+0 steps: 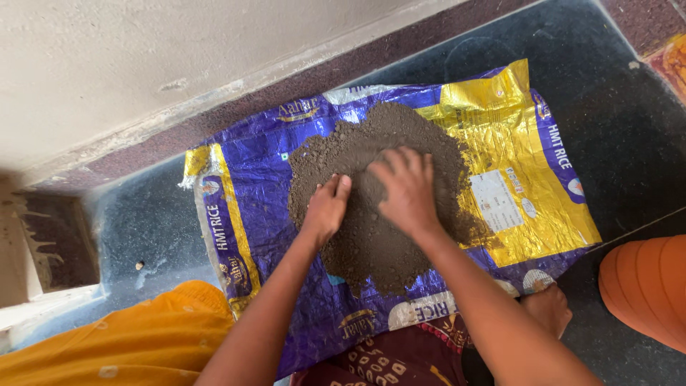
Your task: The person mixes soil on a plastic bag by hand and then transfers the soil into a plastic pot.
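On the dark floor point(614, 121), beside a pale wall point(143, 57), a purple and gold woven sack point(250, 214) is spread flat; a heap of brown soil point(371, 236) is piled on its middle. The left hand point(327, 209) is pressed into the soil at the heap's left part, its fingers curled together and partly sunk in the earth, closed on a little of it; the right hand point(409, 187) is laid palm down on the heap just beside the left, its fingers spread apart and flat on the surface, nothing being clamped in it. Both forearms are stretched out from the lower edge of the view; the two hands are nearly touching. A bare foot point(549, 307) is rested on the sack's near edge; orange cloth point(143, 343) is seen at lower left, and a ribbed orange pot point(647, 286) is stood at the right, well apart from the soil.
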